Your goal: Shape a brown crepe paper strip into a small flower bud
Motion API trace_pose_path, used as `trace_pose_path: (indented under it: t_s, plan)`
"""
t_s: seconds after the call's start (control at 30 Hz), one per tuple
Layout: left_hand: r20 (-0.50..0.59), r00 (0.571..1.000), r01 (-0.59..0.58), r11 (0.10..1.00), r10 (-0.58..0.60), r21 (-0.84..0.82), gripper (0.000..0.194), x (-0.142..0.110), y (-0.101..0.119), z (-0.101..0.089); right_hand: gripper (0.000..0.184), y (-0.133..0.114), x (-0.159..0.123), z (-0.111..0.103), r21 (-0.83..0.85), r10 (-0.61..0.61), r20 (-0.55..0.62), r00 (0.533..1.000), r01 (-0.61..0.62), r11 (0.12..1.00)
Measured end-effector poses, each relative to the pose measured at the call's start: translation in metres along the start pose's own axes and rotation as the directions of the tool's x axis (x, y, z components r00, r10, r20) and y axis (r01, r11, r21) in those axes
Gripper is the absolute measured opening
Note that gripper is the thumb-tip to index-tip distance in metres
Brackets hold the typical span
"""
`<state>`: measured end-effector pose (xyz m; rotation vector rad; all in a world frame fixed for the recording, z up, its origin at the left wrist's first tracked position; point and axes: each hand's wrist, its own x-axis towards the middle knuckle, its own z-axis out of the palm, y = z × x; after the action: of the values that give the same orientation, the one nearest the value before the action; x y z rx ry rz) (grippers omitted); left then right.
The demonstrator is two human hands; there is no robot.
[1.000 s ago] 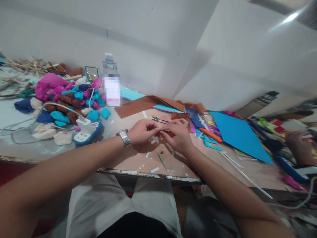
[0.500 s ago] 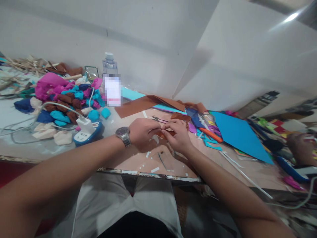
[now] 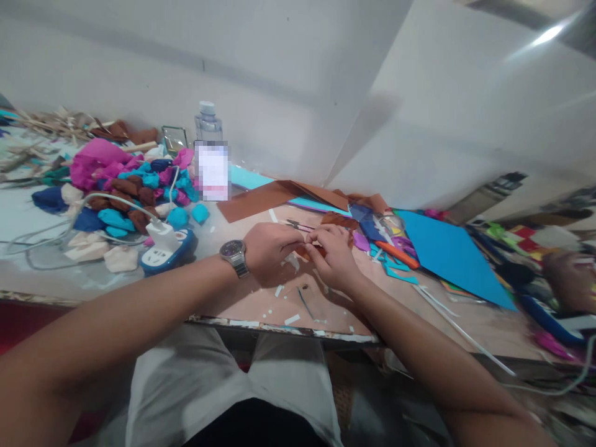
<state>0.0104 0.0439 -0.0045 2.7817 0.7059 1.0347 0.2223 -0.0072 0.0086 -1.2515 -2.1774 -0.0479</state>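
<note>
My left hand [image 3: 272,248], with a watch [image 3: 234,256] at its wrist, is closed in a pinch above the table. Its fingertips meet those of my right hand [image 3: 334,253], whose thumb and index finger are pinched too. Between and under the fingertips shows a small brown piece of paper [image 3: 302,252], mostly hidden by the fingers. Just beyond the right hand lies crumpled brown paper [image 3: 339,220]. A pair of small scissors or tweezers [image 3: 298,225] lies behind the fingertips; I cannot tell which.
Colourful crumpled paper bundles [image 3: 100,164], a power strip [image 3: 165,254] with cables, a phone [image 3: 213,171] and a bottle [image 3: 208,124] stand left. To the right lie an orange cutter [image 3: 398,254], blue card [image 3: 456,254] and white sticks [image 3: 465,329]. Another person's hand [image 3: 565,276] is at far right.
Both hands stay together at nearly the same spot, fingertips still pinched. The view has shifted very slightly; nothing else has visibly moved.
</note>
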Motion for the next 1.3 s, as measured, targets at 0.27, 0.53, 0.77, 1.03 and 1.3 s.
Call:
trace_pose_path:
  t_s: [0.27,0.53,0.77,1.03,1.3]
  plan:
    - [0.017,0.992,0.128,0.979,-0.127,-0.157,0.025,0.0045,0.0068,-0.0012,0.009,-0.0008,0.0003,-0.0004,-0.005,0.003,0.027,1.0,-0.002,1.0]
    - [0.075,0.984,0.174,0.951,-0.16,-0.255,0.019,0.0047,0.0085,-0.0049,0.009,0.0028,0.0007,0.001,0.024,0.003,0.047,0.999,-0.004,1.0]
    - [0.115,0.96,0.278,0.898,-0.254,-0.341,0.021,0.0045,0.0087,-0.0027,0.013,0.0029,0.0022,0.0,0.02,0.0,0.025,1.0,-0.001,1.0]
    - [0.189,0.938,0.341,0.875,-0.291,-0.343,0.025,0.0037,0.0085,-0.0016,0.014,0.0007,0.0028,-0.0024,0.045,0.009,0.024,1.0,-0.01,0.999]
    - [0.201,0.936,0.346,0.86,-0.289,-0.376,0.026,0.0031,0.0091,0.0007,0.013,0.0018,0.0025,-0.002,0.126,0.013,0.03,0.999,-0.016,0.992]
